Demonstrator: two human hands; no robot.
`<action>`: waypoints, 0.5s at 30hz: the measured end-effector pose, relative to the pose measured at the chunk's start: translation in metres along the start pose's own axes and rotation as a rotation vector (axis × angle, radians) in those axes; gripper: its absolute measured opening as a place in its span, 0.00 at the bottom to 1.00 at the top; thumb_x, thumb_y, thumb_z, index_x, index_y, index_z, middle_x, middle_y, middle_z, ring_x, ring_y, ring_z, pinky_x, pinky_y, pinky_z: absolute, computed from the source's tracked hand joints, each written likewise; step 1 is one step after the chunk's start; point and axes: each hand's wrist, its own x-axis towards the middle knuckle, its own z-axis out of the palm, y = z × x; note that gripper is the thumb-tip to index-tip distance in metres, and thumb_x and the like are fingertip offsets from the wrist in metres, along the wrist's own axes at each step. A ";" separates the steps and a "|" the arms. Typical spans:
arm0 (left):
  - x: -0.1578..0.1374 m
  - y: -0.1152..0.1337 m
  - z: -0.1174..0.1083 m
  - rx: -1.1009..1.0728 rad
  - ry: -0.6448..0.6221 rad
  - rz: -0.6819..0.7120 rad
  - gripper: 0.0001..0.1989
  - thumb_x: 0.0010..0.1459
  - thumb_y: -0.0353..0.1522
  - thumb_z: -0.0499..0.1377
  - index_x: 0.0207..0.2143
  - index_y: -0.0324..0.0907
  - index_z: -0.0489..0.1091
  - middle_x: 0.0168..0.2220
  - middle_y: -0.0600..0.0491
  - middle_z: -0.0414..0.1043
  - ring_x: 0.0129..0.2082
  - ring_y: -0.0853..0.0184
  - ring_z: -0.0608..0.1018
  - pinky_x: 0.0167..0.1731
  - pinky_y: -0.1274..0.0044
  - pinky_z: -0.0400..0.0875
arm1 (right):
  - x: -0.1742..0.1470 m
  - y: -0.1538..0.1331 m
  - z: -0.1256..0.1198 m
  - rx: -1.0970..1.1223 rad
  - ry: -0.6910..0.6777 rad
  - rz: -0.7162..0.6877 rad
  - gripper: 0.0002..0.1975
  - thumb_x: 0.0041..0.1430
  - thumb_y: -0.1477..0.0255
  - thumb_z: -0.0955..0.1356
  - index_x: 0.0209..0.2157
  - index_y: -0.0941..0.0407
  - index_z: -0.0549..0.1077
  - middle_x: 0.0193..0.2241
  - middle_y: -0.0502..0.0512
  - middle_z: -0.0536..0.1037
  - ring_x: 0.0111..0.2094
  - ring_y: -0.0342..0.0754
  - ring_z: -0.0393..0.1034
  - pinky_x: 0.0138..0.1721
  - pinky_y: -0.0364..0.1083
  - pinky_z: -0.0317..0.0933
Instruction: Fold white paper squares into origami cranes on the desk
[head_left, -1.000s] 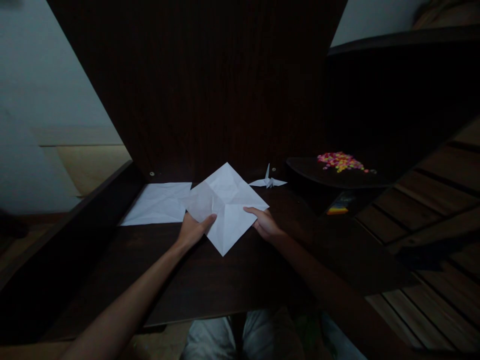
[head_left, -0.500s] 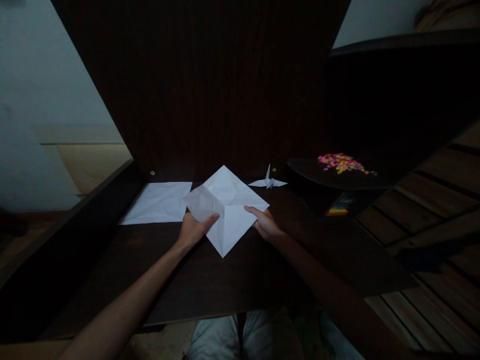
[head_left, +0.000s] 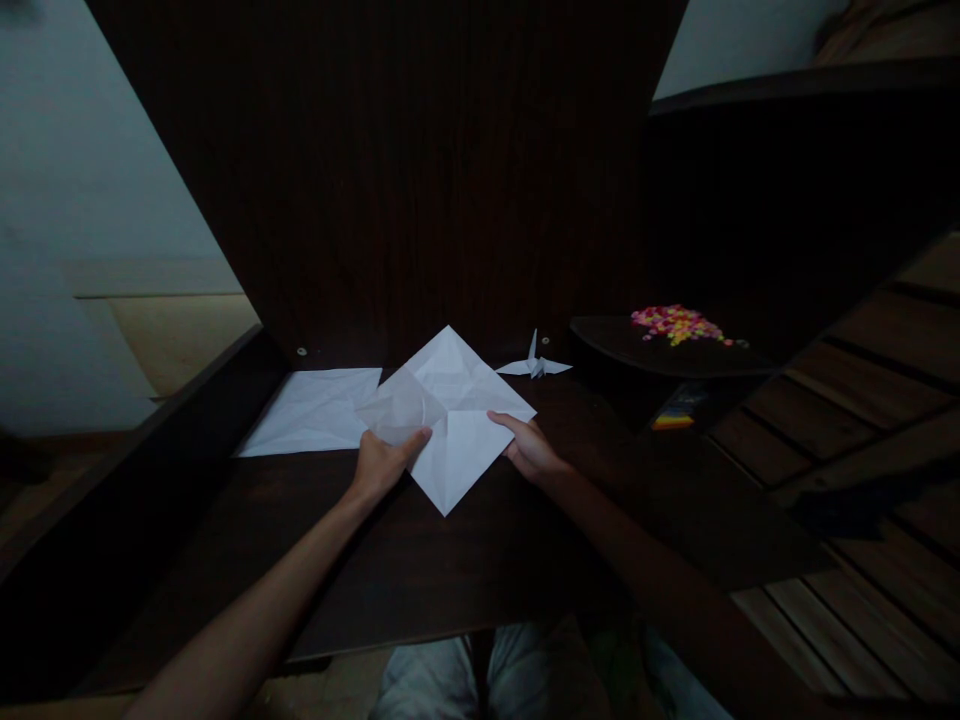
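A creased white sheet of paper (head_left: pixel 466 455) is held above the dark desk, turned like a diamond with one corner toward me. My left hand (head_left: pixel 381 462) grips its left side, thumb on top and fingers hidden beneath. On the right side, my right hand (head_left: pixel 528 446) pinches the paper the same way, its thumb lying on the upper face. Fold lines meet near the sheet's middle, and the left part looks greyer than the rest. Just behind the right corner stands a folded paper crane (head_left: pixel 535 366).
Another creased white sheet (head_left: pixel 315 408) lies flat at the left. A pile of small pink and yellow pieces (head_left: pixel 679 324) sits on a rounded shelf (head_left: pixel 600 338) at the right. A low dark side panel (head_left: pixel 142 470) bounds the desk (head_left: pixel 420 590) on the left.
My left hand has shifted slightly left, and the paper's left corner has spread outward with it. My right hand has hardly moved.
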 end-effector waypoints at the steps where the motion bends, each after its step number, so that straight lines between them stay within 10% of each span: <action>1: 0.000 0.000 0.000 0.001 0.007 -0.010 0.19 0.38 0.33 0.69 0.35 0.34 0.75 0.37 0.43 0.78 0.35 0.55 0.79 0.38 0.67 0.75 | 0.000 0.000 0.000 0.002 -0.002 0.000 0.11 0.44 0.76 0.72 0.34 0.57 0.73 0.34 0.55 0.80 0.34 0.50 0.75 0.32 0.47 0.70; 15: 0.003 -0.013 -0.004 0.325 -0.147 0.250 0.10 0.46 0.36 0.64 0.30 0.39 0.76 0.28 0.51 0.78 0.30 0.60 0.79 0.30 0.75 0.72 | -0.005 -0.004 0.005 -0.047 0.085 -0.081 0.10 0.43 0.76 0.72 0.32 0.57 0.74 0.31 0.53 0.80 0.32 0.48 0.74 0.32 0.45 0.69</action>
